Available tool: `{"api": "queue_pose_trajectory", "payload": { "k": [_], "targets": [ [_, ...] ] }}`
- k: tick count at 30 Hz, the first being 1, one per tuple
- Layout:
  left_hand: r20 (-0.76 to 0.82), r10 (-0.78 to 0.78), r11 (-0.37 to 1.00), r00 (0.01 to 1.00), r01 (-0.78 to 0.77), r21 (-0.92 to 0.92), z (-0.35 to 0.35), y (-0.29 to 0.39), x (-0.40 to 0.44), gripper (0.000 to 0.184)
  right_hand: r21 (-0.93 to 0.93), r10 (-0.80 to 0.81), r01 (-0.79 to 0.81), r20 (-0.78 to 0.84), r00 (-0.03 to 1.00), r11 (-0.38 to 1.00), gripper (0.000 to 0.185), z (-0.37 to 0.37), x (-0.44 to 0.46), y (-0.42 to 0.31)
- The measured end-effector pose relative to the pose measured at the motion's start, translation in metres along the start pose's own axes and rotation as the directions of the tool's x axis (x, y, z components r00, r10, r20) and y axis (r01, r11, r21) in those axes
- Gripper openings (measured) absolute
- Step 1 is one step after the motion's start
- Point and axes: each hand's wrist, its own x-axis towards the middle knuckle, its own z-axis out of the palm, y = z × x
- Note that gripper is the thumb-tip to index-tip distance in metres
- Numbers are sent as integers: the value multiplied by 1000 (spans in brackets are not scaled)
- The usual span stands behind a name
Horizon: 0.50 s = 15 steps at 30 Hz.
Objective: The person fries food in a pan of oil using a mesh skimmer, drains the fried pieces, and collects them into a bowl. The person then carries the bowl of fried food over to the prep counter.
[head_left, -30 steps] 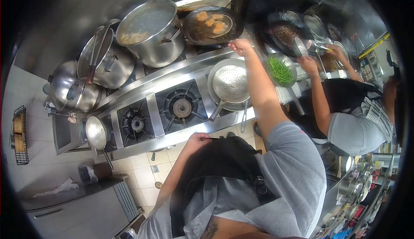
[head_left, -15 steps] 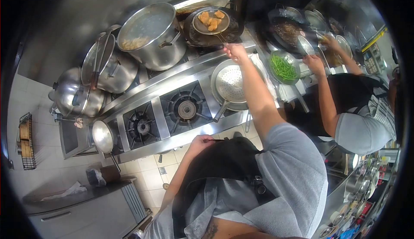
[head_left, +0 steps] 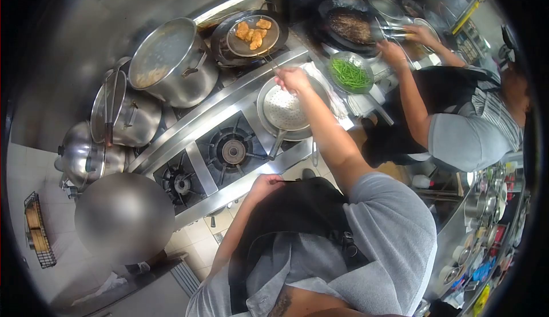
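Observation:
My right hand (head_left: 293, 80) is closed round the thin handle of a mesh strainer (head_left: 237, 47). Several golden fried pieces (head_left: 253, 33) lie in the strainer, which is over a dark wok (head_left: 221, 47) at the back of the range. Below my right hand, a perforated metal strainer (head_left: 281, 108) with a long handle rests on a round metal vessel at the stove's front. My left hand (head_left: 266, 187) is at my waist, its fingers closed at the edge of my black apron (head_left: 297, 214).
Large steel pots (head_left: 177, 71) line the back left; two burners (head_left: 233, 152) are in front. A co-worker's hands (head_left: 394, 55) are near another wok (head_left: 350, 28) at right. Green vegetables (head_left: 350, 73) sit in a long-handled strainer. A round blur covers part of the lower left.
The view has shifted, so the stove appears farther left and tilted. My right hand keeps hold of the strainer, and my left hand stays at the apron. The co-worker's hands and tools have moved.

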Motion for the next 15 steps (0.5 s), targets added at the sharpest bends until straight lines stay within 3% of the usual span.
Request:
{"api": "queue_pose_trajectory", "payload": {
  "k": [5,9,11,12,15],
  "targets": [
    [69,2,994,998,5,-105,2,-17,0,13,88,19,-15,-42,999,996,20,-46,-126,9],
    [187,-15,1000,982,13,12,-3,-34,-1,22,93,135,-138,40,990,986,21,-92,-205,61],
    [255,-3,996,967,-19,82,-9,-22,-11,22,110,206,-200,-44,978,974,22,-92,-235,86],
    [304,-23,989,952,-24,149,-12,-18,-16,31,135,204,-193,-75,976,972,22,-90,-243,101],
    [410,50,940,911,-182,288,-20,-38,-18,43,-65,245,-250,-74,967,966,27,-80,-241,146]
  ]
}}
